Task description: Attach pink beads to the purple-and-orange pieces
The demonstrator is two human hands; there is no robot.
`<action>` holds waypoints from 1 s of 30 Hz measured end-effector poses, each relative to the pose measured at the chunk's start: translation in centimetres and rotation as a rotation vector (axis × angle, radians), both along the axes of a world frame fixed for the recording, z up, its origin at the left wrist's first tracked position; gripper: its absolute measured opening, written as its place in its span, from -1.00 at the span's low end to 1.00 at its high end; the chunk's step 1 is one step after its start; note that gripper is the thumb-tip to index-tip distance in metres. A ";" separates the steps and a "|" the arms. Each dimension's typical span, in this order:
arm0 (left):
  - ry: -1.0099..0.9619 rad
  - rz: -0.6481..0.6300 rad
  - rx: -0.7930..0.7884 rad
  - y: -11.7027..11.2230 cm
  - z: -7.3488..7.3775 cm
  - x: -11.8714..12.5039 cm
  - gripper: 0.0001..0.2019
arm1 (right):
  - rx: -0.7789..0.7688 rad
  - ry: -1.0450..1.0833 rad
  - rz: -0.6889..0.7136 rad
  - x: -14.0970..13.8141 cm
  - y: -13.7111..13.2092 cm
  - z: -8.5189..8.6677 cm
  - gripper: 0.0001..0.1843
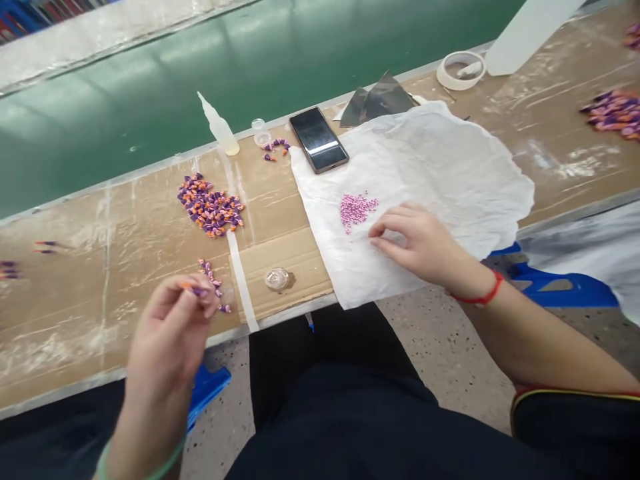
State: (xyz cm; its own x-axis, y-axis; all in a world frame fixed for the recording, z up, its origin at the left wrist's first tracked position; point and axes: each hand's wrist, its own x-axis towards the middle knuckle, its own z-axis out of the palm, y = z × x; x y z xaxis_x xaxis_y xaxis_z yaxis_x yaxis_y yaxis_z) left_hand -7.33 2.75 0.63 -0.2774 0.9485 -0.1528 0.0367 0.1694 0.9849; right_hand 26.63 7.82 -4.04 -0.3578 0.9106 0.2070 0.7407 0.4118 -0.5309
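Observation:
My left hand (175, 327) is raised over the near edge of the cardboard-covered bench (125, 267), its fingers pinched on a small purple and orange piece (196, 289). My right hand (417, 241) rests on a crumpled white sheet (440, 160), thumb and forefinger pinched together just right of a small heap of pink beads (356, 209); whether a bead is between them I cannot make out. A pile of purple and orange pieces (211, 207) lies further back on the cardboard. A short row of the same pieces (215, 285) sits beside my left fingers.
A black phone (319, 139) lies at the sheet's far corner. Behind it stand a squeeze bottle (219, 127), a small clear cap (260, 131) and a tape roll (461, 69). A small clear dish (277, 278) sits near the front edge. More pieces (614, 112) lie far right. Green conveyor belt (250, 60) runs behind.

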 end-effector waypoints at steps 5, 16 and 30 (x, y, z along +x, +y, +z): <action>-0.200 -0.199 -0.102 -2.8 -2.6 3.8 -0.86 | 0.024 -0.085 0.028 -1.8 0.6 -0.9 -0.83; -0.412 -0.280 -0.166 -3.0 -4.0 5.5 -0.65 | 0.066 -0.179 0.031 -2.3 1.5 -2.2 -0.82; -0.936 -0.484 0.030 -3.3 -4.5 7.7 -0.72 | 0.093 0.369 0.508 -9.8 -5.2 4.6 -0.82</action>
State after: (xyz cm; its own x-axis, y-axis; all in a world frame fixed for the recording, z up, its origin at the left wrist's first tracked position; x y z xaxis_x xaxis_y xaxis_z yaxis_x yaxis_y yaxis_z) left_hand 0.33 -0.51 -3.89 0.3484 0.9335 -0.0849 -0.6832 0.3149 0.6588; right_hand 16.88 2.57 0.61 -0.6307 0.6178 0.4695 0.2153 0.7206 -0.6590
